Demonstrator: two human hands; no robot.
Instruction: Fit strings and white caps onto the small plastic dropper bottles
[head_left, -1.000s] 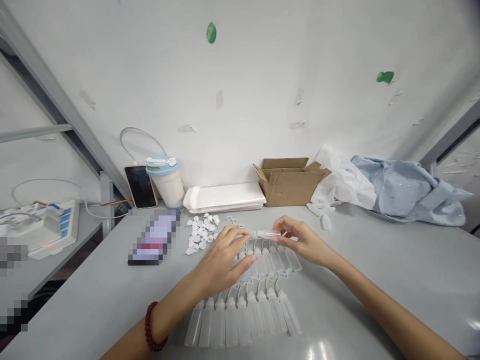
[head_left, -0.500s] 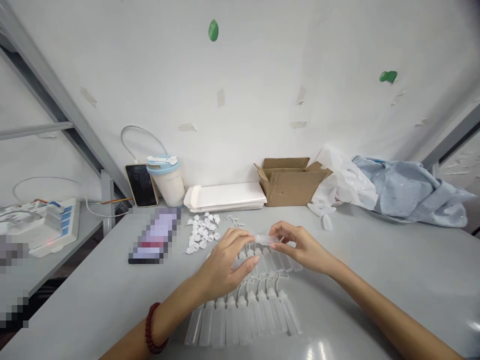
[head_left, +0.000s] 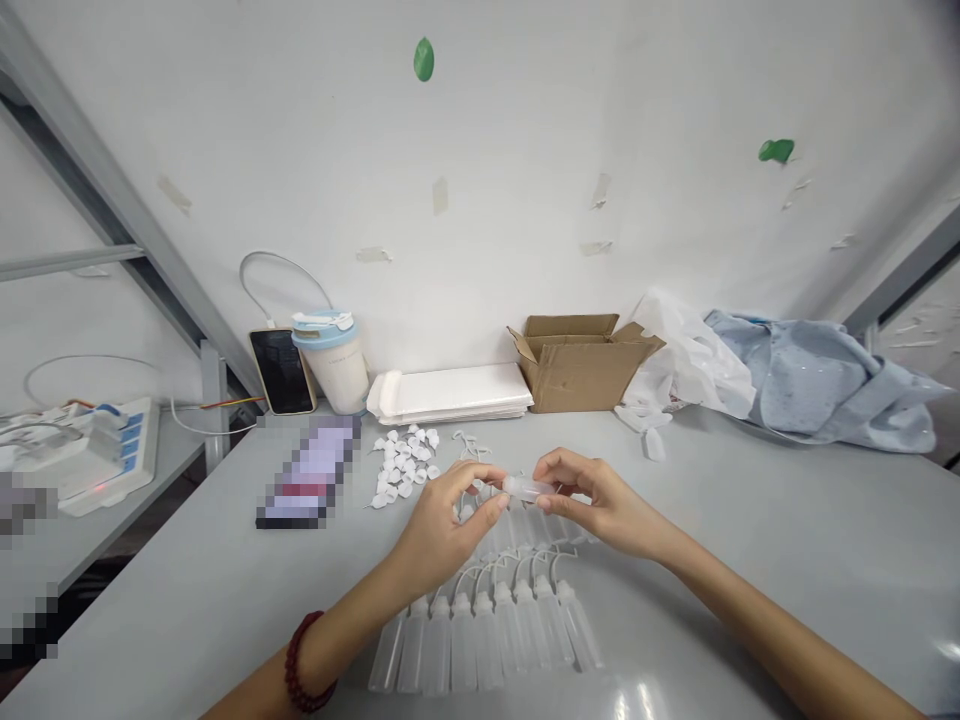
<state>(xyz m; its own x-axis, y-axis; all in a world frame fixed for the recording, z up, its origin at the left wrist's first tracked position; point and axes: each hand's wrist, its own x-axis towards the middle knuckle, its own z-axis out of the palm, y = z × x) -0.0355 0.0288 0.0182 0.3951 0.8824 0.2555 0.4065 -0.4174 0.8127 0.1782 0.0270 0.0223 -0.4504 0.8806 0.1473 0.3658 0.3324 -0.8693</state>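
A small translucent bottle [head_left: 527, 489] is held level between my two hands, above the back row of bottles. My right hand [head_left: 592, 500] pinches its right end between thumb and fingers. At its left, capped end, the thumb and fingertips of my left hand [head_left: 457, 515] close on it. Below lies a front row of several translucent bottles [head_left: 487, 640] with white caps and thin curved straps. The back row [head_left: 525, 528] is partly hidden by my hands. Several small white caps [head_left: 405, 465] lie loose to the left, behind my left hand.
Along the wall stand a phone [head_left: 283, 370], a lidded cup [head_left: 337, 365], a white stack [head_left: 454, 393], an open cardboard box [head_left: 589, 375], a plastic bag [head_left: 690, 360] and blue cloth [head_left: 817, 390]. A blurred flat device [head_left: 311, 470] lies left; one loose bottle [head_left: 654, 445] lies right.
My left thumb has risen and closed with the fingers at the bottle's capped end. The held bottle has moved slightly left and nearer to me.
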